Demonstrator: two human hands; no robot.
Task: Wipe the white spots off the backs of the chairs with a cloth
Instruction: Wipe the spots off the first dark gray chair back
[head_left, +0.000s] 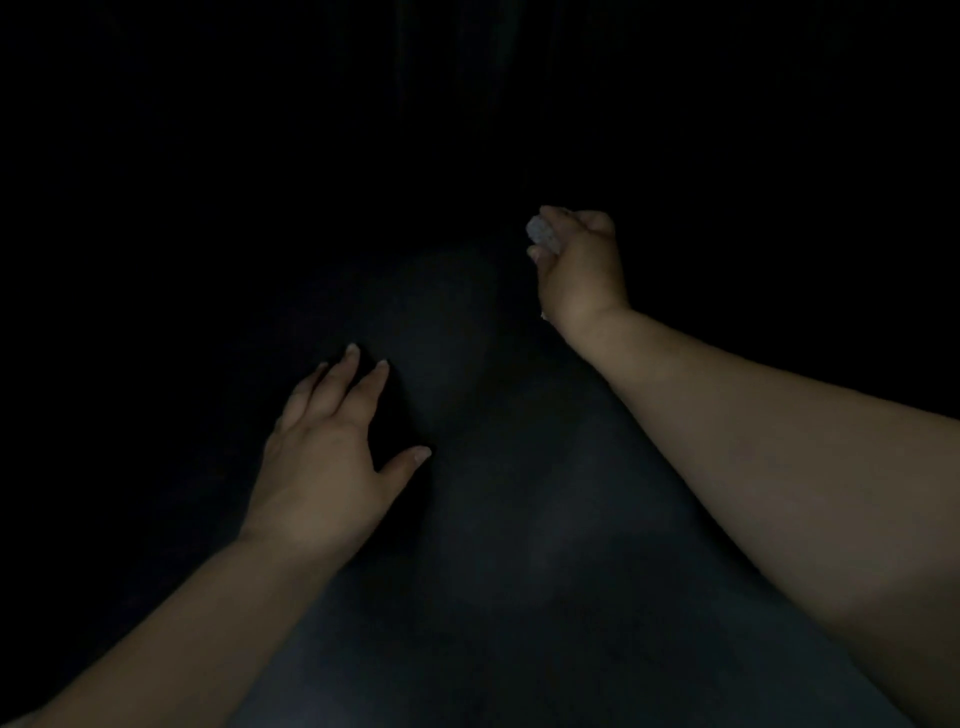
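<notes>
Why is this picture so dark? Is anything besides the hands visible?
Head view: badly underlit, so only the left hand, the right hand and the pale cloth it grips stand out; a faint grey sheen marks a dark surface below; no chair back or white spots can be made out.

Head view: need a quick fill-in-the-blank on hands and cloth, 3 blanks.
1. The small pale cloth is gripped by the ____ hand.
2. The left hand has its fingers ____, holding nothing.
3. The right hand sits ____ in the frame than the left hand.

Missing words: right; spread; higher
</notes>
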